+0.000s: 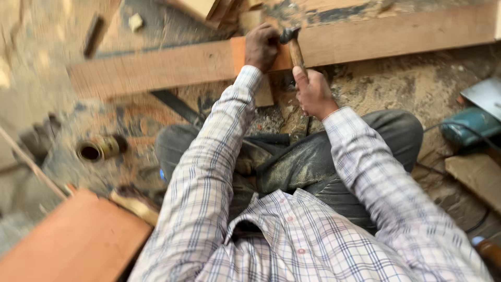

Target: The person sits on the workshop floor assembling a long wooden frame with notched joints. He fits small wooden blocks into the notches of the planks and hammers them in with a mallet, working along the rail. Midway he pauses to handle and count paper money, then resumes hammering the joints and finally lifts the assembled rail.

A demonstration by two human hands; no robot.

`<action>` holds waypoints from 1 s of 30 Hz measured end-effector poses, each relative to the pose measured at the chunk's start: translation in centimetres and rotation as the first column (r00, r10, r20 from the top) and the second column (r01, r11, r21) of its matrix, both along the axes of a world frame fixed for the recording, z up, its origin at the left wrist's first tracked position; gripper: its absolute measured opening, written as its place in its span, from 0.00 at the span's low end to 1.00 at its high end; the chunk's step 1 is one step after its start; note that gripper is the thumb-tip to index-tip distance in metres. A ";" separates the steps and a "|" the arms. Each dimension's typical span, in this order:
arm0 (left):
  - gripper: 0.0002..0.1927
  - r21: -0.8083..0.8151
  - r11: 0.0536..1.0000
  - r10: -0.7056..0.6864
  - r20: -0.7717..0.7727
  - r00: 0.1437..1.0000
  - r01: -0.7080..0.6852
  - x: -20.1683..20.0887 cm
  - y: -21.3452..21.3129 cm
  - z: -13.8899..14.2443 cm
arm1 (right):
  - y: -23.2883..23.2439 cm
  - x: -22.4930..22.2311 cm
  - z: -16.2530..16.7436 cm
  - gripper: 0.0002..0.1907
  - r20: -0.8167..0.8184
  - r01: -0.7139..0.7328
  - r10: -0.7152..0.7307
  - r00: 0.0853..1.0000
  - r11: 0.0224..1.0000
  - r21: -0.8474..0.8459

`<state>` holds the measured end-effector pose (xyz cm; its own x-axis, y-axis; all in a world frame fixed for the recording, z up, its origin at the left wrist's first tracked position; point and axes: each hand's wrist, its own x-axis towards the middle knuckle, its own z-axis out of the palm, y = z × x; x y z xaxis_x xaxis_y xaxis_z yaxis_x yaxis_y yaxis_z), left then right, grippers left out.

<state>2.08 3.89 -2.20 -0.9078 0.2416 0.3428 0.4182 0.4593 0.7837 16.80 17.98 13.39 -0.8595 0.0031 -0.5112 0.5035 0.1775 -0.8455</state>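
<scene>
Right now my right hand (313,94) is wrapped tight around the wooden handle of a hammer (293,44), whose dark metal head sits just above the top edge of a long wooden plank (156,68). That plank lies across the floor (417,83) in front of my knees, running from the left side up toward the far right corner. My left hand (261,47) is curled down on the plank right beside the hammer head, fingers closed against the wood; I cannot tell whether it pinches anything small beneath them. A short wooden block (263,96) stands under the plank, just below my left wrist.

Sawdust covers the floor all around. On my right, near the edge, lies a teal power tool (469,128) with its cord trailing. On my left a short brass-coloured pipe piece (96,150) lies on its side, its open mouth dark; what it holds, if anything, is not visible. A reddish board (73,243) fills the near left corner.
</scene>
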 end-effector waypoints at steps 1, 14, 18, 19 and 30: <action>0.04 -0.004 1.000 0.003 0.005 1.000 -0.003 -0.1 0.2 0.0 | 0.0 -0.2 0.1 0.27 -0.062 0.034 -0.034 0.997 0.999 -0.012; 0.15 -0.576 0.750 0.259 -0.195 0.946 -0.325 -2.0 -16.3 1.6 | 0.0 0.5 -4.8 0.32 -0.344 0.005 0.145 0.928 0.916 0.400; 0.23 -0.679 0.672 0.307 -0.106 0.946 -0.294 -2.0 -16.4 2.0 | -1.0 1.0 -1.4 0.28 -0.452 0.047 0.078 0.889 0.965 0.259; 0.23 -0.684 0.667 0.326 -0.087 0.941 -0.294 -1.9 -16.1 2.4 | -0.9 1.5 -0.1 0.29 -0.587 0.075 0.057 0.807 0.977 0.198; 0.31 -0.781 0.619 0.357 0.184 0.916 -0.084 -1.8 -16.1 4.7 | -2.3 -1.6 0.4 0.25 -0.090 0.047 -0.036 0.995 0.991 0.128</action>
